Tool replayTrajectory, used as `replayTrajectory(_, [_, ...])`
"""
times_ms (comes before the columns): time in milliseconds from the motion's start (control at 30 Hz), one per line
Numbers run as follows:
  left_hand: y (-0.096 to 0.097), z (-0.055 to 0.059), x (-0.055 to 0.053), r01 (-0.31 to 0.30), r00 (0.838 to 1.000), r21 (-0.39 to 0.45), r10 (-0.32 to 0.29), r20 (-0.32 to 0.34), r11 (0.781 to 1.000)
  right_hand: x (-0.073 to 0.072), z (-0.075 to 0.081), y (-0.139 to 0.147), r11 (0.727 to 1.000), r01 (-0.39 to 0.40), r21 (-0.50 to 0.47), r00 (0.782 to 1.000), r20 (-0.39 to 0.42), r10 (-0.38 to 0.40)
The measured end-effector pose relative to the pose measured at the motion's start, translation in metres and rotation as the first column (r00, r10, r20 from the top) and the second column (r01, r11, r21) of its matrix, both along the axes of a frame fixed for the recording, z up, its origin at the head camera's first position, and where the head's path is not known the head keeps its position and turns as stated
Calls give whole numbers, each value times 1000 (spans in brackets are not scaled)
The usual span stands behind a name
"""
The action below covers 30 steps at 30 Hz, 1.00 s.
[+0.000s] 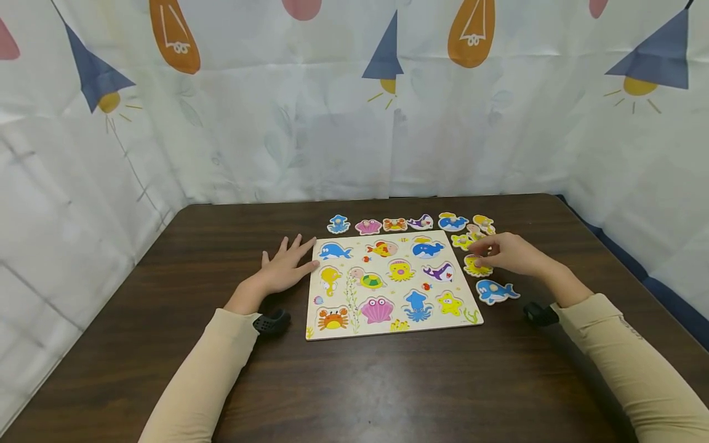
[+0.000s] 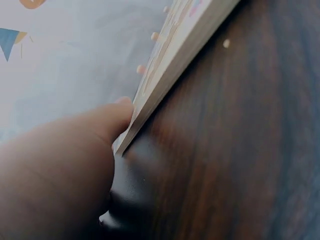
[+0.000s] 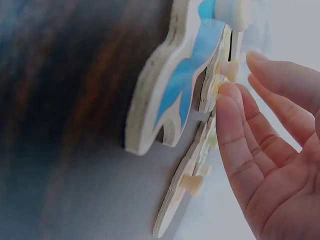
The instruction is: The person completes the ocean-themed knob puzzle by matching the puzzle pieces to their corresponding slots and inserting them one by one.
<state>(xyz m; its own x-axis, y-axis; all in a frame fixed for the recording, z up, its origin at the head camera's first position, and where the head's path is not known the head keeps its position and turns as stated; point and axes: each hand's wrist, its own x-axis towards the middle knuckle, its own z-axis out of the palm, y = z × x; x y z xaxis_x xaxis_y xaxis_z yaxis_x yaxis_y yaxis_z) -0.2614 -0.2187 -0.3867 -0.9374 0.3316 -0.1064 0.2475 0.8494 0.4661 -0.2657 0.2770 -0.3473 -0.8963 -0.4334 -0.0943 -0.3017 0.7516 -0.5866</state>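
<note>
A pale wooden puzzle board [image 1: 437, 319] with painted sea animals lies on the dark table. My left hand [image 1: 285, 267] rests at its left edge, fingers spread, with the thumb [image 2: 120, 114] touching the edge in the left wrist view. Right of the board, my right hand [image 1: 508, 252] hovers over a yellow octopus piece [image 1: 476, 267]. In the right wrist view its thumb and fingertips stand apart, close to the piece's small knob [image 3: 230, 71]. A blue dolphin piece [image 1: 496, 291] lies just nearer, below that hand, and a yellow starfish piece [image 1: 461, 241] lies beyond it.
Along the board's far edge lie a blue squid piece [image 1: 338, 224], a pink shell piece [image 1: 368, 227], a crab piece [image 1: 395, 225], a purple whale piece [image 1: 421, 223] and a blue whale piece [image 1: 453, 222]. A seahorse-like yellow piece [image 1: 484, 223] lies at the far right. A printed curtain [image 1: 332, 135] hangs behind the table.
</note>
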Motion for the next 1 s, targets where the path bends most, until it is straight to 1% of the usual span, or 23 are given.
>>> replayTrajectory(167, [0, 0, 0, 11, 1000, -31, -11, -16, 999, 0, -1, 3, 1000, -8, -10, 999, 41, 9])
replayTrajectory(233, [0, 0, 0, 13, 1000, -38, -14, -15, 999, -1, -1, 3, 1000, -9, -2, 999, 45, 9])
replayTrajectory(400, [0, -1, 0, 9, 1000, -39, -10, -8, 999, -2, -1, 1, 1000, -5, 25, 998, 56, 4])
replayTrajectory(567, [1, 0, 1, 8, 1000, -35, -8, -16, 999, -4, 1, 0, 998, -6, 58, 998, 61, 3])
replayTrajectory(700, [1, -2, 3, 5, 1000, -27, -5, -15, 1000, -2, 0, 0, 998, -12, 61, 997, 77, 7])
replayTrajectory(867, [-2, -5, 4, -2, 1000, -27, 1, -16, 1000, -1, -1, -2, 997, -27, 65, 997, 69, 23])
replayTrajectory(1000, [-2, -3, 3, -1, 1000, -24, 0, -25, 1000, -2, 1, -2, 996, -27, 87, 999, 45, 23])
